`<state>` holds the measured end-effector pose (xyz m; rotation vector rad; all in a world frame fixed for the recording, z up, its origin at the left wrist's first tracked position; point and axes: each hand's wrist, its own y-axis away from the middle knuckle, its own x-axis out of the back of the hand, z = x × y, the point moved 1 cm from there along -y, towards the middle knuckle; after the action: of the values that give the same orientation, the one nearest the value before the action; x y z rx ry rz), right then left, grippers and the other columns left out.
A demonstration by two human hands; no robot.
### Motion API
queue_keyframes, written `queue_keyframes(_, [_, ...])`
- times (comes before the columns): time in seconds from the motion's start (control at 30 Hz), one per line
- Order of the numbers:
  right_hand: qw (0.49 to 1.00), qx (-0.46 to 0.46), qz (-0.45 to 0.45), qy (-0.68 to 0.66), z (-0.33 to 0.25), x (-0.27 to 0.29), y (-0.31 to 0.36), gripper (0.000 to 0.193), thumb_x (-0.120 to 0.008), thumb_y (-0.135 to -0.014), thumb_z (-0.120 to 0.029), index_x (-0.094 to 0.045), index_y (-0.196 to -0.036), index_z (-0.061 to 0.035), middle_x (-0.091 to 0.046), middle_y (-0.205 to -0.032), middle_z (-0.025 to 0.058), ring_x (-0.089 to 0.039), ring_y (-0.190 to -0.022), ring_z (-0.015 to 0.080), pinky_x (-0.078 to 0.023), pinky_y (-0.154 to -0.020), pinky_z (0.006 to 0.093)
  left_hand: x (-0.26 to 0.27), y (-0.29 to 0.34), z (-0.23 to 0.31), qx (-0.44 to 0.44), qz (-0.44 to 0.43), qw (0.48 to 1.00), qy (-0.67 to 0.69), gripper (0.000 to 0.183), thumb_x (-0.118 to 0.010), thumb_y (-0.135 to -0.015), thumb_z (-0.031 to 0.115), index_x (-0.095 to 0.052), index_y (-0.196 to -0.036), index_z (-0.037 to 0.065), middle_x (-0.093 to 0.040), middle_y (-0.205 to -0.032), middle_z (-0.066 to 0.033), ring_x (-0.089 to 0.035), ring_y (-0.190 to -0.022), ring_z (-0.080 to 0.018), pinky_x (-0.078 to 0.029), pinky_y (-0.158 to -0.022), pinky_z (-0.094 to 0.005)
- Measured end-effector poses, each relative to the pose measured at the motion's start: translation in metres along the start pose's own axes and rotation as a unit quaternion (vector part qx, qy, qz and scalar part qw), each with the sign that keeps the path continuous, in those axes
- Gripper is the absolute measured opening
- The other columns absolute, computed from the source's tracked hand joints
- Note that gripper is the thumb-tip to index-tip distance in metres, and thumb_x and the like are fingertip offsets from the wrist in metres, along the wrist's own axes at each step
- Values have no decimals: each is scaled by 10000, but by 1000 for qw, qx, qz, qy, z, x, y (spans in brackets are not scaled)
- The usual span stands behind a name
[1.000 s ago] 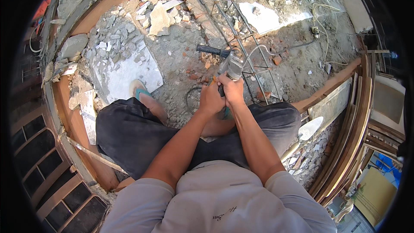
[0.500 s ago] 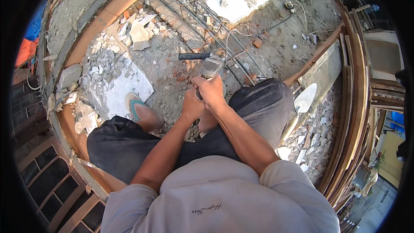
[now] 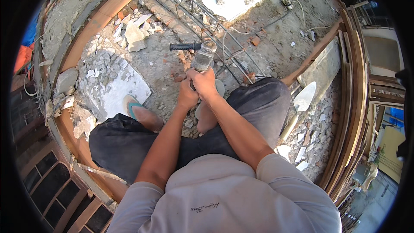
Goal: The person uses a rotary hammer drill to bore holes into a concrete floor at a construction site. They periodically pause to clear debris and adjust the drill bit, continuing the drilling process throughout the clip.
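Side by side, both my hands are wrapped round the body of a dusty power tool that looks like an angle grinder [image 3: 204,58]. My left hand [image 3: 187,95] is closed on its near end, and my right hand [image 3: 203,83] closes over it just ahead. From the tool's head a black ribbed side handle [image 3: 183,46] sticks out to the left, with no hand on it. The tool points away from me over the rubble, between my knees. Its underside is hidden. My sandalled feet [image 3: 145,115] rest either side of my hands.
Beyond the tool, a rebar cage [image 3: 228,43] runs diagonally. A white slab [image 3: 116,91] with broken rubble lies left. At right are a trowel [image 3: 305,97], stone chips and stacked wooden planks [image 3: 355,99]. A pale cable [image 3: 297,2] curls across the far ground.
The tool and both my hands have shifted slightly left. Its head has turned a little, and the side handle now stands higher and further left. My grip stays closed.
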<state>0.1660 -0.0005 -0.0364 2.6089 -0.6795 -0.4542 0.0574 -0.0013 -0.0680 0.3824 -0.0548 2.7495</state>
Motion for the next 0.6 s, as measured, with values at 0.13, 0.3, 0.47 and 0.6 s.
queue_keyframes(0.13, [998, 23, -12, 57, -6, -17, -16, 156, -844, -906, -128, -748, -944, -11, -758, -843, 44, -694, -732, 133, -540, -674, 347, 18, -18, -21, 61, -58, 996, 22, 370, -795, -862, 143, -734, -1161, -66, -820, -1013, -208, -792, -931, -278, -587, -859, -442])
queue_keyframes(0.3, [992, 40, 18, 119, -5, -33, -21, 302, -917, -918, -256, -785, -969, 10, -775, -835, 52, -678, -688, 129, -550, -656, 358, 34, -29, -46, 89, -91, 990, 55, 308, -765, -927, 113, -753, -1173, -70, -821, -1032, -128, -748, -925, -197, -572, -827, -375])
queue_keyframes(0.47, [979, 2, 10, 205, 11, -32, -26, 316, -913, -920, -274, -787, -915, 15, -779, -811, 71, -689, -681, 148, -553, -660, 368, 23, -20, -54, 92, -26, 995, 38, 369, -786, -945, 174, -751, -1230, -58, -826, -1086, -139, -765, -978, -218, -585, -873, -400])
queue_keyframes(0.6, [981, 19, 88, 170, 27, -32, -15, 316, -902, -921, -268, -766, -843, 7, -750, -767, 60, -675, -642, 165, -531, -628, 374, 25, -14, -44, 141, -72, 987, 5, 423, -804, -925, 208, -745, -1255, -49, -829, -1128, -208, -799, -1033, -305, -586, -911, -436])
